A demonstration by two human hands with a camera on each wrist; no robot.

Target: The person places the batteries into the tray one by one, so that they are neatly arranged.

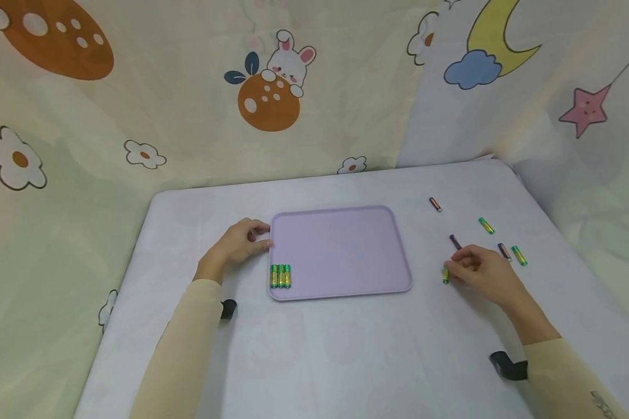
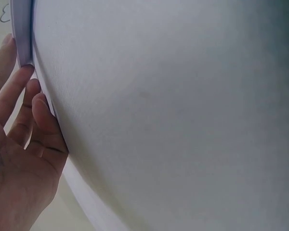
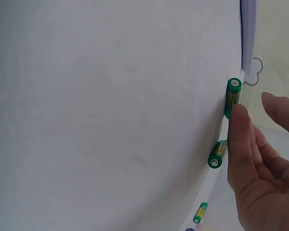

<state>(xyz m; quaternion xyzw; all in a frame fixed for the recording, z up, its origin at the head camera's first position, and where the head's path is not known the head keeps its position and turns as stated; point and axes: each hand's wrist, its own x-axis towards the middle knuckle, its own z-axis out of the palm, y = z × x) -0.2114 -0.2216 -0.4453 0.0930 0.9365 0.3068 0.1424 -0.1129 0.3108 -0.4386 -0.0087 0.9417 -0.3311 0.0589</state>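
My left hand (image 1: 239, 240) is at the left side of the lilac tray (image 1: 340, 250), its fingertips touching the tray's edge. Three green-and-yellow batteries (image 1: 280, 276) stand side by side in the tray's front left corner. To the right of the tray, my right hand (image 1: 482, 276) is low over the table, with a fingertip at one end of a green battery (image 3: 232, 94). A gap shows between its thumb and forefinger in the right wrist view. Just beyond this hand lies a dark battery (image 1: 455, 242), partly covered by it.
Other loose batteries lie on the white-covered table (image 1: 335, 355): a dark one (image 1: 435, 204) at the back, a green one (image 1: 486, 225), another dark one (image 1: 504, 251) and a green one (image 1: 519, 256) farther right. A printed cloth (image 1: 188, 105) hangs behind the table.
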